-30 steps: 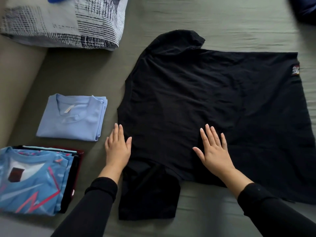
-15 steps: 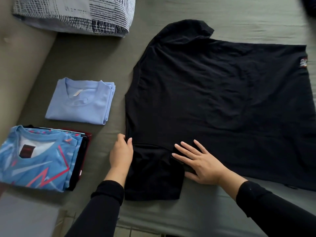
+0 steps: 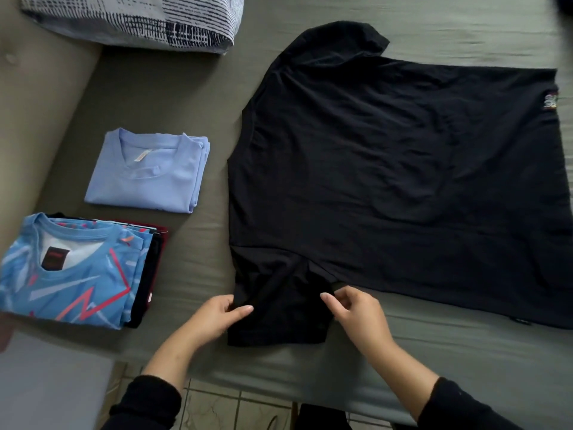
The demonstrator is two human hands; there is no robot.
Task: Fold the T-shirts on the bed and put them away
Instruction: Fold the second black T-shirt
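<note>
1. Both hands grip the near sleeve [image 3: 279, 308] of the black T-shirt [image 3: 387, 181]: left hand [image 3: 217, 315] pinching its outer edge, right hand [image 3: 356, 308] pinching near the armpit.
2. That shirt lies spread flat on the bed [image 3: 434, 361], right of the folded light-blue T-shirt [image 3: 145, 172].
3. Risk: tugging the sleeve could drag and wrinkle the smoothed body, skewing the fold.

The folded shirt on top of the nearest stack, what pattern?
Blue shirt with white and pink zigzags, head view.
</note>
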